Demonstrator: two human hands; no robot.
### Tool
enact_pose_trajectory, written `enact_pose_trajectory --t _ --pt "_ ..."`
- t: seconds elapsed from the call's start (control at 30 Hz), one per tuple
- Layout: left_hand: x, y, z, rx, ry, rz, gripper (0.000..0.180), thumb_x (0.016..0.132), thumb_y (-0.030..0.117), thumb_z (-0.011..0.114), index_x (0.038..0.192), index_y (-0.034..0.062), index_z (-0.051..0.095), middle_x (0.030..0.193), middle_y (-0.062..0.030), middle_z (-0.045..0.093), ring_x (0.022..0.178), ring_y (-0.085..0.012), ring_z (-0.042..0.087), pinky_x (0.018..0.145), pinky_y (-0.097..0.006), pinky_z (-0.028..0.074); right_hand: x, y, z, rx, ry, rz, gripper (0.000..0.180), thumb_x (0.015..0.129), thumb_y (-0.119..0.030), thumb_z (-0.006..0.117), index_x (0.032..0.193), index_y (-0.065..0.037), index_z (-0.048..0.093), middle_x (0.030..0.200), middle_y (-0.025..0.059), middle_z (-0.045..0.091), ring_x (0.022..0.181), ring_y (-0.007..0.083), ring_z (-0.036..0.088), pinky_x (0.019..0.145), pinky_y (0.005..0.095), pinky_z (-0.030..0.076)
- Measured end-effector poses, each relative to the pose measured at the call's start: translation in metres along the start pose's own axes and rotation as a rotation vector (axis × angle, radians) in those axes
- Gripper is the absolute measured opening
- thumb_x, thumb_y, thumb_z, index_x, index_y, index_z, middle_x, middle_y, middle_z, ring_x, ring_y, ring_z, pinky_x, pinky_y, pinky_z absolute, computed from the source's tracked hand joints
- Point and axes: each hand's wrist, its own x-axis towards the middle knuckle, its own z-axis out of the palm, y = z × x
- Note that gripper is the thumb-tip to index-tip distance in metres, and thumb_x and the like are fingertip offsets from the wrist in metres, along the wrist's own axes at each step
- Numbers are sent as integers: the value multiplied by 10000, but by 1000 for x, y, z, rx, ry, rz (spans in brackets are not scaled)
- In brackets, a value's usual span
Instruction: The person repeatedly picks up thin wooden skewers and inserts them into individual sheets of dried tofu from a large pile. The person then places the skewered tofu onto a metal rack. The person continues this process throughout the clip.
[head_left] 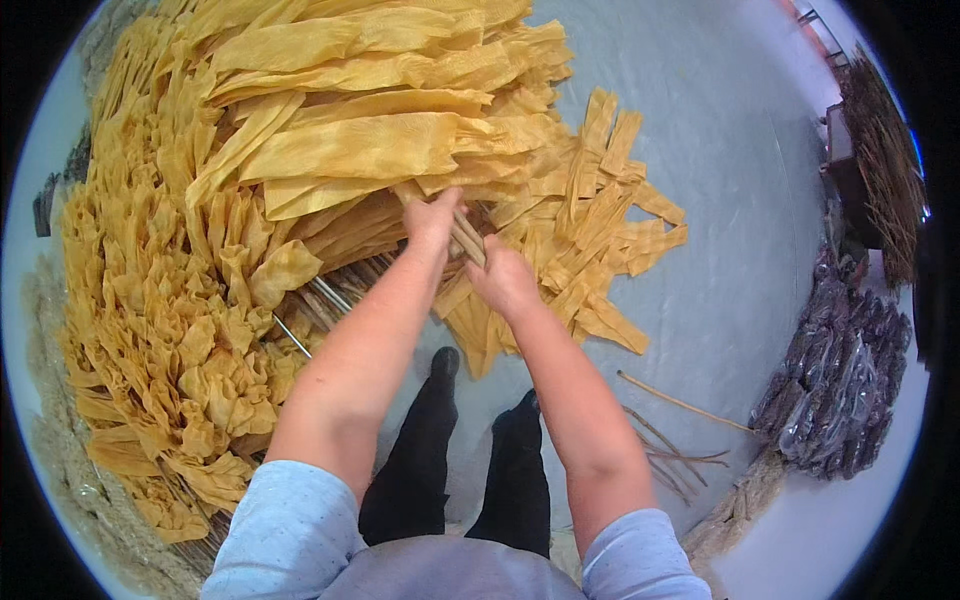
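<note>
Both my arms reach forward to a few pale wooden sticks (467, 238) at the front of a big heap of yellow, wrinkled sheets (350, 148). My left hand (432, 217) is closed round the sticks close under the sheets' edge. A little nearer and to the right, my right hand (503, 276) grips their near ends. The sticks' far ends disappear beneath the sheets, so I cannot tell how far they run. Flat yellow strips (575, 225) lie crisscrossed on the floor just right of my hands.
More crumpled yellow sheets (170, 330) pile up on the left, with thin rods (328, 292) poking out. Loose sticks (685, 400) lie on the grey floor (725, 200) at right. Beyond them sit dark plastic-wrapped bundles (835, 375) and a stack of brown twigs (885, 170).
</note>
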Motion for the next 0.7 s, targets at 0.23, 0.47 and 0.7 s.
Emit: enact_pose_trajectory --t 0.23,0.47,0.7 --pt "-3 18 -4 -108 -42 -32 234 841 133 628 988 -38 565 823 -122 631 654 -193 610 554 -327 523 -43 33 -31 59 -36 3 416 833 -398 612 896 6 532 761 238 613 755 418 597 687 466 473" --pt "12 -10 0 -144 -11 -21 167 826 85 629 935 -33 586 829 -96 610 683 -193 599 559 -347 530 -232 177 -62 13 -26 281 376 877 -381 564 755 -29 516 716 208 595 700 408 583 611 461 455" --pt "16 -20 11 -171 126 -69 381 807 123 663 1105 -17 473 906 -117 583 702 -179 567 529 -332 485 -465 333 -104 -139 65 482 239 790 -249 671 751 -29 585 655 160 586 605 339 583 551 396 455"
